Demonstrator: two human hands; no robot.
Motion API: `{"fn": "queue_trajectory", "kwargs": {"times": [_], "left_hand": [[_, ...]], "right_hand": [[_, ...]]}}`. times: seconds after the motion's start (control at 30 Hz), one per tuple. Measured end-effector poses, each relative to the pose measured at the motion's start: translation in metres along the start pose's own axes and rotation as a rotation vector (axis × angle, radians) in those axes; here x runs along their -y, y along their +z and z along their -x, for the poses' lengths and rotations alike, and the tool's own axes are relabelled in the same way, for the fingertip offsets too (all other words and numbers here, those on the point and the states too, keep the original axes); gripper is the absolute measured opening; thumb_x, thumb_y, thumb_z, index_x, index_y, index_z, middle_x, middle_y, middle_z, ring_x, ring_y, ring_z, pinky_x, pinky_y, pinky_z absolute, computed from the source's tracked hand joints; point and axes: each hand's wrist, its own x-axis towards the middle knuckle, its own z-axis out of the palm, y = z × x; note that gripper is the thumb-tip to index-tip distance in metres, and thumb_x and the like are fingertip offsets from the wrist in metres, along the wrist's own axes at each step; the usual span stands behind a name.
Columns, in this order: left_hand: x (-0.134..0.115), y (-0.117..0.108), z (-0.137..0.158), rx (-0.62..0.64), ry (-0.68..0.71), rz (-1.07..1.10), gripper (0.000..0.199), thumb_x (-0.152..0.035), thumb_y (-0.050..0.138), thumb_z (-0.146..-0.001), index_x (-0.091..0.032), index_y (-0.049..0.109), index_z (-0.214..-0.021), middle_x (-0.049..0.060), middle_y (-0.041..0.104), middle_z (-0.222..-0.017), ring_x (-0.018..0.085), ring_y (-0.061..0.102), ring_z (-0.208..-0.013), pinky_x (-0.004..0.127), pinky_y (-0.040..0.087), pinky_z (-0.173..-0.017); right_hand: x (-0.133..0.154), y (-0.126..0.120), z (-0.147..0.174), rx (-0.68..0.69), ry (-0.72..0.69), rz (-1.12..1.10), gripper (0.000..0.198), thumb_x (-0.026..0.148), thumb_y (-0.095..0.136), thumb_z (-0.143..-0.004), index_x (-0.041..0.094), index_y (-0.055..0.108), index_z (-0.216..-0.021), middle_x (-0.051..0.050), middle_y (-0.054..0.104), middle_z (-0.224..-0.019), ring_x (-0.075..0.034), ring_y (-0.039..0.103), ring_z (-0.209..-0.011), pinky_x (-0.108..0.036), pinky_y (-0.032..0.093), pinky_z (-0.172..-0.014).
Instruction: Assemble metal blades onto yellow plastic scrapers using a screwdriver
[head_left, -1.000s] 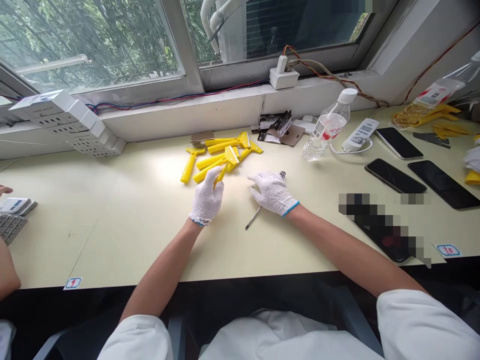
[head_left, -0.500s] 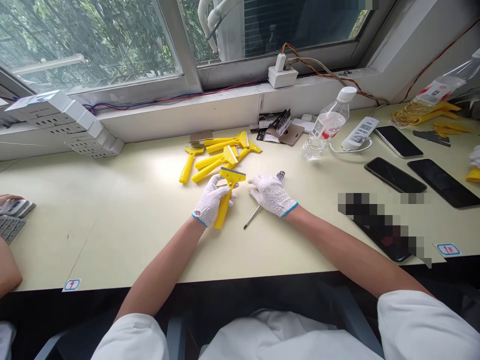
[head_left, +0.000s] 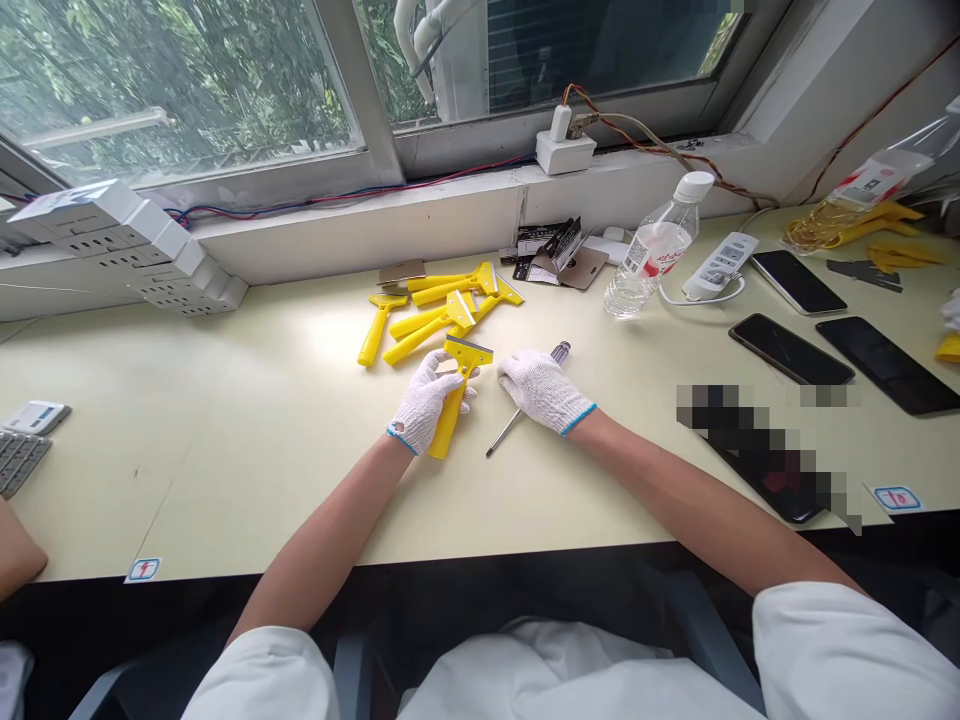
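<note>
The left hand [head_left: 421, 402] pinches a scraper [head_left: 448, 422], fingers safest below the blade [head_left: 469, 344]; the right hand [head_left: 545, 388] curls over a screwdriver [head_left: 503, 434], finger grip unclear.

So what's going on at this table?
Someone's white-gloved left hand holds a yellow scraper, its blade end facing away from them. Their gloved right hand is over a screwdriver; whether it grips it is hidden. More yellow scrapers lie loosely piled beyond the left hand.

Single head cam: looks forward-down from above, behind left gloved hand [head_left: 423, 402] and right gloved hand [head_left: 547, 390]; wide, tabletop [head_left: 262, 430] beneath hands, window [head_left: 187, 80] beyond.
</note>
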Motion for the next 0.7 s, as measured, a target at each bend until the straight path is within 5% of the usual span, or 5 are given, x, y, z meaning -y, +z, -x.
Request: {"fn": "queue_trajectory", "kwargs": {"times": [0.23, 0.4, 0.7], "left_hand": [[0.0008, -0.0004, 0.0, 0.007, 0.005, -0.006, 0.063, -0.03, 0.086, -0.082, -0.024, 0.054, -0.136, 0.013, 0.082, -0.126, 0.018, 0.078, -0.078, 0.03, 0.063, -0.064], [0.0004, -0.0002, 0.0002, -0.002, -0.003, -0.008, 0.063, -0.029, 0.085, -0.083, -0.024, 0.054, -0.137, 0.013, 0.082, -0.125, 0.018, 0.078, -0.079, 0.03, 0.063, -0.065], [0.0039, -0.0037, -0.0018, 0.003, 0.0, -0.01, 0.066, -0.031, 0.086, -0.084, -0.023, 0.053, -0.14, 0.014, 0.082, -0.128, 0.018, 0.078, -0.079, 0.031, 0.063, -0.066]], "right_hand": [[-0.0036, 0.0066, 0.0007, -0.078, -0.02, -0.054, 0.033, 0.025, 0.052, -0.11, 0.011, 0.079, -0.123, -0.021, 0.072, -0.121, -0.03, 0.062, -0.111, -0.039, 0.045, -0.104], [-0.0037, 0.0082, 0.0033, -0.14, 0.023, -0.054, 0.047, 0.033, 0.062, -0.106, 0.009, 0.072, -0.145, -0.025, 0.069, -0.134, -0.036, 0.056, -0.127, -0.045, 0.044, -0.113], [-0.0021, 0.0107, 0.002, -0.07, -0.052, -0.049, 0.034, 0.024, 0.05, -0.111, 0.013, 0.08, -0.122, -0.02, 0.071, -0.12, -0.03, 0.061, -0.114, -0.039, 0.047, -0.107]]}}
